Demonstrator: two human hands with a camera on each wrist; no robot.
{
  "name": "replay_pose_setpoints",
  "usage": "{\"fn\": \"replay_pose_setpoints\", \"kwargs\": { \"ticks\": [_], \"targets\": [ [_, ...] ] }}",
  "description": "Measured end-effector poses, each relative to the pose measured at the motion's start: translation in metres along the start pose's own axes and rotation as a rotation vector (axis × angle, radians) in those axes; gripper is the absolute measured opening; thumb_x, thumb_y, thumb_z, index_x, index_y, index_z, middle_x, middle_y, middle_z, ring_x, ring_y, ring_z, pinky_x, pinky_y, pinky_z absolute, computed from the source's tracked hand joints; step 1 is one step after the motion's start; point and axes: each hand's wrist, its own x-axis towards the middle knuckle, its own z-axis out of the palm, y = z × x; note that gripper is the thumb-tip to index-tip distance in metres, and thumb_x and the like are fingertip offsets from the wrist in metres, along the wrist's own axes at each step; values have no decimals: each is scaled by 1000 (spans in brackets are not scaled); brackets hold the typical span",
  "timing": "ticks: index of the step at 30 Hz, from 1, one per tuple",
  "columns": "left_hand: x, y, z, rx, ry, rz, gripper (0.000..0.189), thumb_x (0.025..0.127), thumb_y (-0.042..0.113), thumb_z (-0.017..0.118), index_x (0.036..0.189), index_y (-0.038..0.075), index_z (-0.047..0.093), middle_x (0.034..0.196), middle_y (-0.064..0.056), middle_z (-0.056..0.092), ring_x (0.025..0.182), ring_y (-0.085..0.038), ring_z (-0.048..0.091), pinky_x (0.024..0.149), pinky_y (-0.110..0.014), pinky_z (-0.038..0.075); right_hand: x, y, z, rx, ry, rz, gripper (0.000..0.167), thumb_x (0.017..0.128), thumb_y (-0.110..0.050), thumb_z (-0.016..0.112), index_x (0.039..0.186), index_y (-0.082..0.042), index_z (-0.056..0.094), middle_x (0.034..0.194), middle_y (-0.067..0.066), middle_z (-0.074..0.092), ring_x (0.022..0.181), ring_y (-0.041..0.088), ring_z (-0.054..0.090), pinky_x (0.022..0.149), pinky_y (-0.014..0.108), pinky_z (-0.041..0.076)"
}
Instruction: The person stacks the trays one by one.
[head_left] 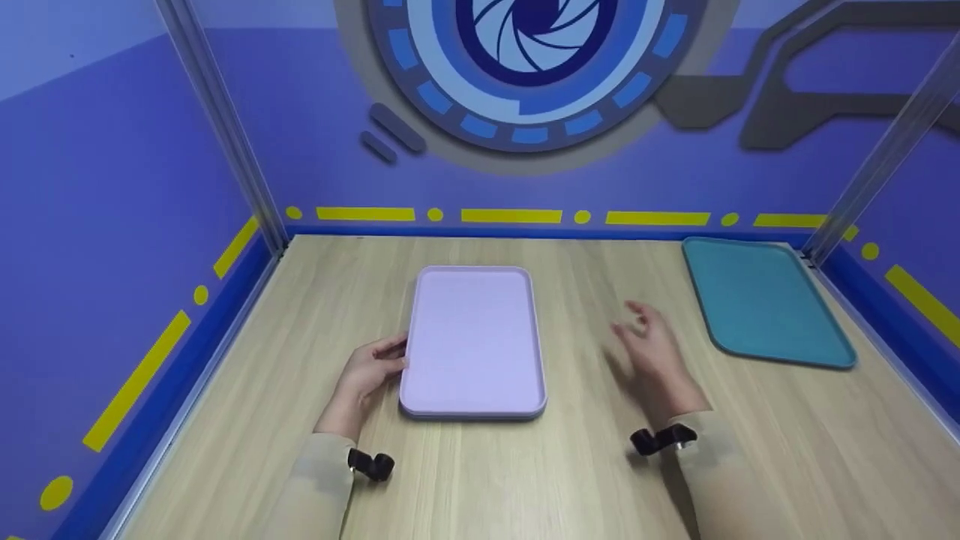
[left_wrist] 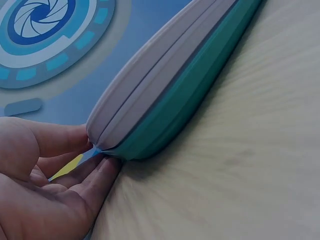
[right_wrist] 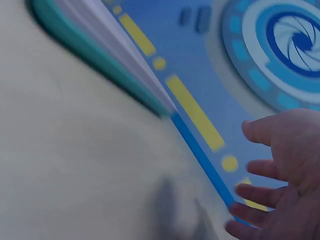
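A stack of rectangular trays lies flat on the table, with a lilac tray (head_left: 474,337) on top. In the left wrist view, another lilac rim lies below it and a green tray (left_wrist: 165,122) is at the bottom. My left hand (head_left: 369,373) holds the stack's left edge, thumb against the lilac rims (left_wrist: 112,117) and fingertips low by the green one. To the right of the stack, apart from it, my right hand (head_left: 654,349) is raised above the table. Its fingers are spread and hold nothing in the right wrist view.
A teal tray (head_left: 769,300) lies by itself at the back right, near the right wall. Blue-purple panels (head_left: 247,150) with yellow marks enclose the back and sides of the wooden table (head_left: 585,465). Each wrist carries a small black camera (head_left: 371,465).
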Motion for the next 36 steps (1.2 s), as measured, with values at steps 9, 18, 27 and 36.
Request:
{"fn": "replay_pose_setpoints", "kwargs": {
  "ticks": [9,18,27,36],
  "targets": [
    [0,1,1,-3,-2,8,53,91,-17,60,143,-9,53,148,-31,51,142,-42,48,97,-26,57,8,54,-63,-362,96,134,98,102,-51,57,162,5,3,165,38,-11,152,59,-12,114,83,-5],
    [0,1,4,-29,-18,4,53,93,-15,58,145,-8,50,152,-31,48,145,-42,44,103,-29,55,1,75,-75,-453,-18,206,116,97,-68,52,158,14,-3,158,46,-16,145,63,-25,111,82,-17],
    [0,2,2,-16,2,-11,54,92,-15,60,145,-5,52,152,-27,50,144,-40,46,116,-43,47,0,66,-66,-509,-105,160,115,94,-73,53,161,8,5,157,48,-13,143,69,-20,110,83,-15],
    [1,0,1,-1,12,-25,54,93,-15,60,146,-4,53,152,-26,50,145,-39,47,118,-47,43,-4,39,-34,-564,-225,138,118,93,-72,55,161,7,1,158,48,-11,145,69,-14,112,84,-7]
  ]
}}
